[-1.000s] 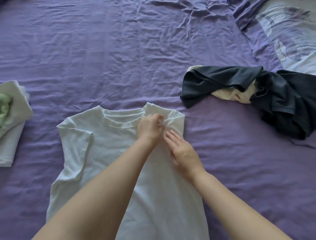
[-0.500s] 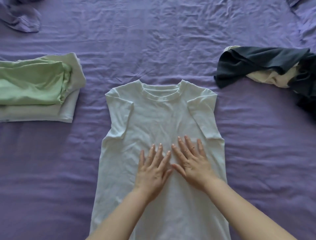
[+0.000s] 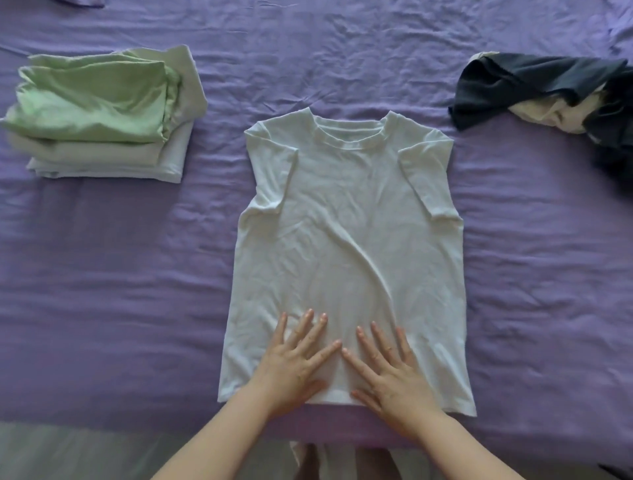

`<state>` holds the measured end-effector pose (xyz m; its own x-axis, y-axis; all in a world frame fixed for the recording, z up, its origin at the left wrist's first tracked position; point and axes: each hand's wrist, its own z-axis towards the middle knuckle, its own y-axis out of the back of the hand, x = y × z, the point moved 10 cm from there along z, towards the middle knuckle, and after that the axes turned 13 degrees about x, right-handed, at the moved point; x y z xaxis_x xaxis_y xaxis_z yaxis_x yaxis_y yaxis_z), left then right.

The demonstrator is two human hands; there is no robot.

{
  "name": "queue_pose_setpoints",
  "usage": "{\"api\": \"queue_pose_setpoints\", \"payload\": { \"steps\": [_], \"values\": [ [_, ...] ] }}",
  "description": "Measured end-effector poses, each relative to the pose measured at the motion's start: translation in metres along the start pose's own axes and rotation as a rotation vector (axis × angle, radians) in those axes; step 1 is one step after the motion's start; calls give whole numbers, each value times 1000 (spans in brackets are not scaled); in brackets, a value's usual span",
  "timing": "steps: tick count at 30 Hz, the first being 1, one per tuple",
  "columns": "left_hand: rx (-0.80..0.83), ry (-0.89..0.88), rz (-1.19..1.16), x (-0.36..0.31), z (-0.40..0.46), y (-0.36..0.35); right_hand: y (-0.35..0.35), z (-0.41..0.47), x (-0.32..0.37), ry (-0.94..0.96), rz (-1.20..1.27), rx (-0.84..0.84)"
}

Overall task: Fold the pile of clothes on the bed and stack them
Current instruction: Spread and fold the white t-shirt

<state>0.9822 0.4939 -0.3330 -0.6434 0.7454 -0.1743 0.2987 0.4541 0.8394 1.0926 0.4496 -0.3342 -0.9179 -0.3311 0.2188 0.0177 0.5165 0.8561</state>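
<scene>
A white T-shirt [image 3: 346, 219] lies flat on the purple bed, collar away from me, both short sleeves folded in over the chest. My left hand [image 3: 294, 363] and my right hand [image 3: 390, 373] press flat on its lower part near the hem, fingers spread and straight, side by side. A stack of folded clothes [image 3: 99, 113], a green piece on top of white ones, sits at the far left. An unfolded heap of dark and cream clothes [image 3: 548, 92] lies at the far right.
The purple bedsheet [image 3: 102, 274] is wrinkled all around the shirt. The bed's near edge [image 3: 85, 416] runs along the bottom, with grey floor [image 3: 68, 448] below it. A purple cloth [image 3: 85, 2] peeks in at the top left.
My hands left the right sleeve near the collar, flattened, and slid down the shirt toward the hem. The view pulled back, bringing the folded stack and the bed's edge into sight.
</scene>
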Motion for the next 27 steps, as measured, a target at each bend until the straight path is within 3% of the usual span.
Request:
{"api": "queue_pose_setpoints", "payload": {
  "steps": [6,11,15,18,21,27],
  "values": [
    [-76,-125,4,-26,-24,-6,-9,-20,25,8,158,-126],
    [-72,-79,-5,-29,-27,-14,3,-25,25,-36,144,-287],
    [-230,-49,-77,-29,-26,-7,16,-27,24,-87,193,-366],
    [-339,4,-138,-27,-29,6,19,-26,20,-132,228,-317],
    [-376,119,-187,-15,-35,17,6,-22,26,-75,114,-218],
    [-359,144,-270,21,-21,42,36,-21,-17,-126,195,-282]
  ]
}}
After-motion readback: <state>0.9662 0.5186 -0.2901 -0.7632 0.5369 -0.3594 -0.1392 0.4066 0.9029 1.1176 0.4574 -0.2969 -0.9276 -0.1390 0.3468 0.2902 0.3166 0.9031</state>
